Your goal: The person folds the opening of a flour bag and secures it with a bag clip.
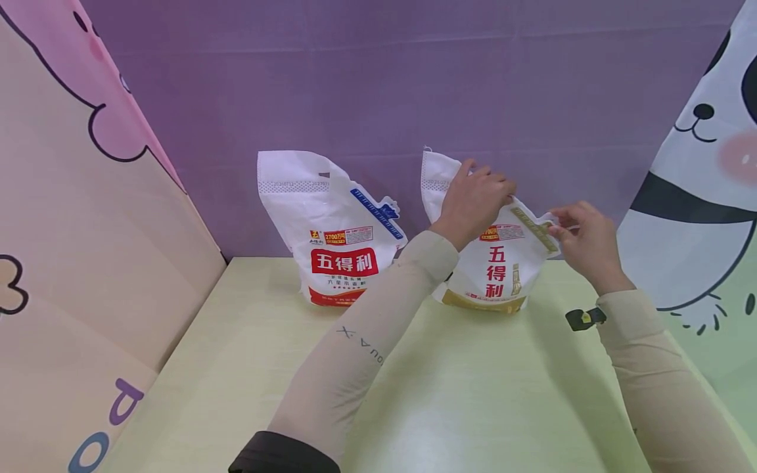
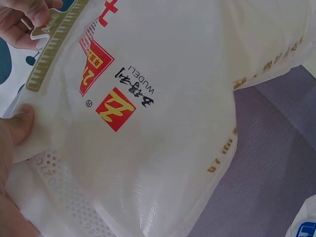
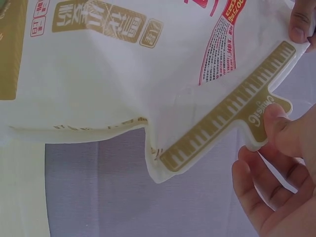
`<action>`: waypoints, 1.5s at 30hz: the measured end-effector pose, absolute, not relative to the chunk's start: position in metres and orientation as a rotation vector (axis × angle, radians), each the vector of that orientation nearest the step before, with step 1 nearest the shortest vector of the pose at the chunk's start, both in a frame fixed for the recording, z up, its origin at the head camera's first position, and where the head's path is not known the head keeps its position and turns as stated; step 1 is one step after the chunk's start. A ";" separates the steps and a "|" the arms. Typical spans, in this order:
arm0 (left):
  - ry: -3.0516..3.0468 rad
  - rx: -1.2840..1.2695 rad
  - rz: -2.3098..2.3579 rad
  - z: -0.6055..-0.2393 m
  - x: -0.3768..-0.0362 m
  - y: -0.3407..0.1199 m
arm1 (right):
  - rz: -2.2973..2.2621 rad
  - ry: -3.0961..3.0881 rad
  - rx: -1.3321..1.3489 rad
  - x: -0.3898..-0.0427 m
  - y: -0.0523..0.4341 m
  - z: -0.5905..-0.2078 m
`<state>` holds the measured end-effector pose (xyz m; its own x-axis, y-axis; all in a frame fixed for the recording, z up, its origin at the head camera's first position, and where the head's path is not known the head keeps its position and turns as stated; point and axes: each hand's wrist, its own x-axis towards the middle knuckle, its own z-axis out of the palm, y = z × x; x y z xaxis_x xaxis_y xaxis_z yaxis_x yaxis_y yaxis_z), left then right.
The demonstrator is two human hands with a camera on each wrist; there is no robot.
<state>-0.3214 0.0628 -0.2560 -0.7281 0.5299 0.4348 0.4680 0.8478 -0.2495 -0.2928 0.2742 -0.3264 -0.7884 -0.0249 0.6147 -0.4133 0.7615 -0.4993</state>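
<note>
Gripping gold flour bag [image 1: 497, 263], both hands [image 1: 473, 200], table [image 1: 473, 394]

The head view looks forward and down from above the desk [image 1: 473, 394], far enough back to see both arms, two bags and the purple wall [image 1: 378, 79]. The left wrist view sits very close to the gold-print bag [image 2: 163, 98] and looks along it. The right wrist view looks from close by at the bag's gold strip [image 3: 232, 123], which the other two views show too.
</note>
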 end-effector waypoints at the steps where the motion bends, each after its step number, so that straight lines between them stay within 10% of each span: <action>1: -2.523 -0.731 0.173 -0.256 -0.321 0.063 | 0.853 -2.359 0.326 -0.293 0.274 -0.327; 45: -2.067 -0.884 0.028 -0.282 -0.294 0.041 | 1.144 -2.096 0.109 -0.253 0.252 -0.359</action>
